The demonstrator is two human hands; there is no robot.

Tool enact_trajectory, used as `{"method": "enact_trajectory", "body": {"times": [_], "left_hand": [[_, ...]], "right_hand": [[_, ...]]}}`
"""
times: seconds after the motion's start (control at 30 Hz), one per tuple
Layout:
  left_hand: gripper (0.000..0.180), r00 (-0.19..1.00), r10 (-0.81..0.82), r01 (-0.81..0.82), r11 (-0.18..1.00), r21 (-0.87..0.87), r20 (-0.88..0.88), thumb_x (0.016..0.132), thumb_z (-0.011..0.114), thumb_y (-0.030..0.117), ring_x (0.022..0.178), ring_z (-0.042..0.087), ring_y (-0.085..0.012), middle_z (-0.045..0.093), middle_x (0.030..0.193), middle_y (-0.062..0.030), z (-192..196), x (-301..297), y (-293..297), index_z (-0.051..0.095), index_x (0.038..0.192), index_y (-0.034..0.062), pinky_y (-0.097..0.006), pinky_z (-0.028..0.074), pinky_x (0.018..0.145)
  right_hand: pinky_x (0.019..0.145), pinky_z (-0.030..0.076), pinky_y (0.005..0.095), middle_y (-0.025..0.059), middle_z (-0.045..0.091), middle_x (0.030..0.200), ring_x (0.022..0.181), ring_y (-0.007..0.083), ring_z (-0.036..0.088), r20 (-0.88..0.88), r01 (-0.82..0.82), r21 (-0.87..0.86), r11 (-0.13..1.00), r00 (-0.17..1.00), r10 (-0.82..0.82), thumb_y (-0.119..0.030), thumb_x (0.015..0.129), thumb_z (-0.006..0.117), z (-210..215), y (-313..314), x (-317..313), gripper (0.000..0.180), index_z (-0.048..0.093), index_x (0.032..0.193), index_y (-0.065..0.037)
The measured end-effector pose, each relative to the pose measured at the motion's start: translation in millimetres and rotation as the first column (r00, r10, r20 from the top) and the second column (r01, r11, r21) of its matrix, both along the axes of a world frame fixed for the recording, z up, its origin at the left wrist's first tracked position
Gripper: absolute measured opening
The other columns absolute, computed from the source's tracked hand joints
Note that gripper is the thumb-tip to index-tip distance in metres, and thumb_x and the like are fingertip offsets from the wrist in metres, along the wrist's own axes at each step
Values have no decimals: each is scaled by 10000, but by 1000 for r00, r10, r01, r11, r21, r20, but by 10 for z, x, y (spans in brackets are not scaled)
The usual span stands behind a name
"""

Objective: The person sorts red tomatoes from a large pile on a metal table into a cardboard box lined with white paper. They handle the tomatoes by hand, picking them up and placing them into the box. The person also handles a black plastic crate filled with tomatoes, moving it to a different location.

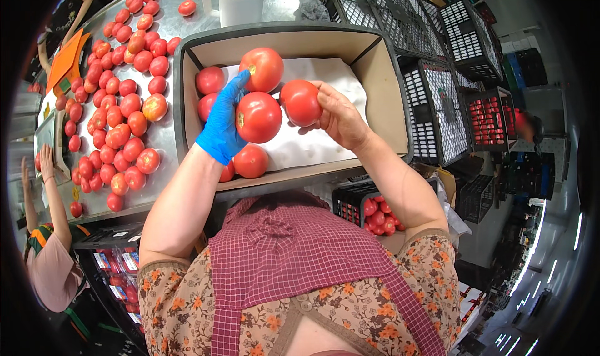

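My left hand [223, 126], in a blue glove, is closed over the left part of a black crate [401, 121] lined with brown card and white paper. A large red tomato [259, 117] rests against its palm, and its fingertips touch a second tomato [262, 70] just beyond. My bare right hand [340, 115] grips another tomato [301, 102] between thumb and fingers, right beside the left hand's tomatoes. Several tomatoes [251, 161] lie along the crate's left side, partly hidden by my left hand and forearm.
Many loose tomatoes [132, 148] spread over the metal table [164, 190] on the left. A white jug [242, 5] stands behind the crate. Black crates [431, 112] are stacked to the right, and a crate of tomatoes [381, 217] sits below. Another person's hands [47, 162] are at far left.
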State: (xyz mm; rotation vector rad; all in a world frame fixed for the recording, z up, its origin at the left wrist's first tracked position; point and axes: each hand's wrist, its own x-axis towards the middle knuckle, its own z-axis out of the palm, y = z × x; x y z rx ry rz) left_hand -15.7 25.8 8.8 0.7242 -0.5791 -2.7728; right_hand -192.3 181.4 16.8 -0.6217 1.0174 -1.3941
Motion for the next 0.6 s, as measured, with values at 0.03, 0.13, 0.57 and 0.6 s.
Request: {"method": "enact_trajectory", "body": {"times": [0.03,0.13,0.57,0.6], "left_hand": [[570,1000,-3,3,999,32,4,889,637,446,997,655,-222,629,1159,-115,-39,0,-5,481,1325,112,-383,574,819],[559,999,-47,48,999,8,-25,891,635,449,981,661,-223,634,1138,-113,-106,-4,-6,497,1305,100,-372,581,800],[658,994,-63,72,993,90,-93,893,538,589,1005,656,-314,606,1215,-140,91,12,91,489,1326,95,-554,546,842],[663,990,-83,90,994,58,-113,893,529,597,1013,653,-318,599,1231,-143,15,93,40,486,1331,100,-581,533,856]], "right_hand": [[752,570,381,162,620,1140,892,273,681,-44,1,10,1000,999,-1,-442,1013,370,40,-10,52,515,459,1297,-22],[746,570,386,168,638,1105,871,281,686,87,-25,99,995,996,16,-481,1020,293,-12,3,11,573,473,1289,-8],[598,549,334,181,682,932,678,247,682,17,-72,173,982,997,70,-729,917,275,-138,-25,-36,809,540,1227,-31],[601,549,335,177,685,882,668,239,679,-50,-58,192,980,996,69,-723,922,271,-186,-57,-24,805,566,1189,-23]]}}
